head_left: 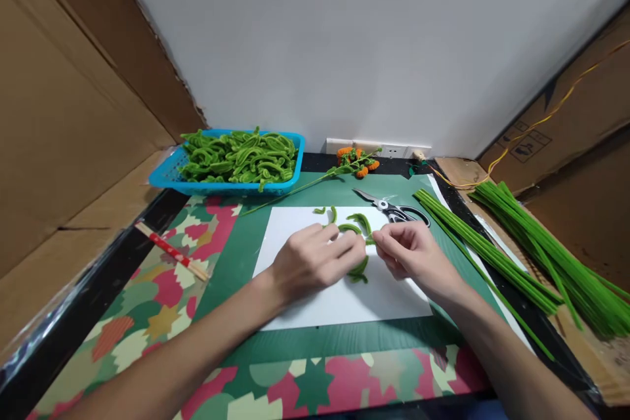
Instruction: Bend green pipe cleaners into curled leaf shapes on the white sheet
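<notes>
Several fuzzy green curved pieces [361, 222] lie on a white sheet of paper [295, 312]. My left hand [321, 254] is over the middle of the sheet, its fingers bent and closed round a green fuzzy piece whose far part shows near the fingertips. To its right my right hand [408, 251] pinches the end of a green piece between thumb and forefinger. The two hands are close together but apart. More green pieces [358, 270] lie below and behind the left fingers, partly hidden.
A blue basket [226, 189] heaped with green pieces is at the back left. Scissors [388, 206] and an orange flower stem [352, 161] lie behind the paper. Green stem bundles [492, 252] are at the right; wrapped chopsticks [170, 249] at the left.
</notes>
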Demonstrator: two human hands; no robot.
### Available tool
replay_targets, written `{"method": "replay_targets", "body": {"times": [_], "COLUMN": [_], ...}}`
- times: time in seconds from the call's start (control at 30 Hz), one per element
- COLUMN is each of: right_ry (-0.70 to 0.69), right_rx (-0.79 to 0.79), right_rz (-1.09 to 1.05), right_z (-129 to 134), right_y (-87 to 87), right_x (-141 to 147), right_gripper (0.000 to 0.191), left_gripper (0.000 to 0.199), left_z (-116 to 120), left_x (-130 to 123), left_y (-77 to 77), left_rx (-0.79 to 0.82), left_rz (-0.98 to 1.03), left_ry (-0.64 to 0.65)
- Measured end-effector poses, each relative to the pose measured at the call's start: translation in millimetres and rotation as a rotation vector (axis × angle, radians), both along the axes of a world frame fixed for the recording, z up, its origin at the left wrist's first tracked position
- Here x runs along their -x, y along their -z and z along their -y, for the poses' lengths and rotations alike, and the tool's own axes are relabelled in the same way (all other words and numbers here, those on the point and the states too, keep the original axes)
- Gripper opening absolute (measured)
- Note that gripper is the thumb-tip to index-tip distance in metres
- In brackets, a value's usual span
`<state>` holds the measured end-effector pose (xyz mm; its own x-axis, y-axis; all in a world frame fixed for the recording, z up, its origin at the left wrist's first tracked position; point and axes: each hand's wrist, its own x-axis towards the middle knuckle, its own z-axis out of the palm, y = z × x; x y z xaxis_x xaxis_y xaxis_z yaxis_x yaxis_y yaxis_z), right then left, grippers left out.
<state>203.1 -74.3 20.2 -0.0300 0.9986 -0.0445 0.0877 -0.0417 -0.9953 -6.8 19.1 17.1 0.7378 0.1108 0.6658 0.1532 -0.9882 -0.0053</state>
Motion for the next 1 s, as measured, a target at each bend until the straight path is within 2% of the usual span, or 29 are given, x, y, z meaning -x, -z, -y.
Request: {"method": "replay_targets", "body": {"times": [0.07, 0.13, 0.2, 0.23, 0.3, 0.37, 0.43, 0.47, 0.5, 0.53, 0.63, 0.67, 0.7, 0.73, 0.77, 0.8, 0.87, 0.93, 1.0], "right_ry": [0.098, 0.059, -0.001, -0.018, -0.043, -0.050, -0.027, -0.005, 0.010, 0.024, 0.013, 0.012, 0.013, 0.023, 0.033, 0.049, 0.097, 0.134, 0.126], "right_rx": [-0.303, -0.554, -0.664, -0.706, -0.746, -0.731, -0.626, -0.535, -0.415, -0.279, 0.094, 0.185, 0.248, 0.269, 0.250, 0.192, -0.013, -0.257, -0.461], "right_rz": [0.346, 0.586, 0.706, 0.749, 0.794, 0.767, 0.649, 0.554, 0.437, 0.291, -0.150, -0.247, -0.311, -0.343, -0.338, -0.295, -0.096, 0.178, 0.388], "right_z": [0.4, -0.3, -1.7, -2.2, -2.5, -1.8, -1.3, -1.6, -2.3, -3.7, -10.1, -12.4, -14.4, -15.8, -16.6, -16.7, -15.1, -12.1, -9.6], "right_y": [2.0, 4.7, 8.0, 9.6, 11.8, 12.5, 11.8, 11.2, 10.6, 10.1, 10.7, 11.3, 12.1, 12.8, 13.4, 13.8, 14.4, 15.1, 16.6], "right_x": [-0.7, -3.6, -8.6, -11.0, -14.2, -13.4, -9.2, -6.3, -3.3, -0.4, 5.8, 6.9, 7.6, 7.9, 7.8, 7.5, 6.1, 3.6, 0.4], "right_gripper": [0.037, 0.025, 0.018, 0.018, 0.020, 0.021, 0.024, 0.028, 0.032, 0.039, 0.055, 0.058, 0.059, 0.059, 0.059, 0.059, 0.056, 0.048, 0.036], "left_gripper": [0.016, 0.015, 0.021, 0.025, 0.030, 0.032, 0.032, 0.030, 0.027, 0.023, 0.022, 0.023, 0.023, 0.023, 0.022, 0.021, 0.018, 0.014, 0.019], "left_z": [5.1, 9.1, 9.9, 9.2, 7.0, 5.4, 4.8, 4.3, 3.2, 1.3, -8.1, -11.3, -13.7, -15.1, -15.2, -14.0, -8.6, -1.4, 4.7], "left_x": [-1.7, -3.8, -5.3, -5.6, -5.6, -5.0, -3.8, -2.9, -1.9, -0.8, 1.4, 1.4, 1.0, 0.3, -0.7, -1.8, -4.3, -6.8, -8.8], "left_y": [3.4, 4.4, 3.0, 2.0, 0.4, 0.5, 1.8, 2.3, 2.4, 1.7, -3.1, -4.6, -5.3, -5.0, -3.7, -1.5, 3.6, 6.8, 6.9], "left_rx": [0.293, 0.709, 1.132, 1.284, 1.470, 1.571, 1.568, 1.490, 1.345, 1.138, 0.315, 0.086, -0.083, -0.187, -0.218, -0.176, 0.109, 0.580, 1.097], "left_rz": [0.046, 0.044, -0.006, -0.012, -0.024, -0.057, -0.092, -0.097, -0.096, -0.089, -0.100, -0.101, -0.096, -0.087, -0.073, -0.060, -0.030, -0.017, -0.028], "left_ry": [-0.032, -0.026, 0.026, 0.052, 0.137, 0.187, 0.173, 0.146, 0.120, 0.095, 0.112, 0.107, 0.100, 0.087, 0.072, 0.057, 0.024, 0.007, 0.046]}}
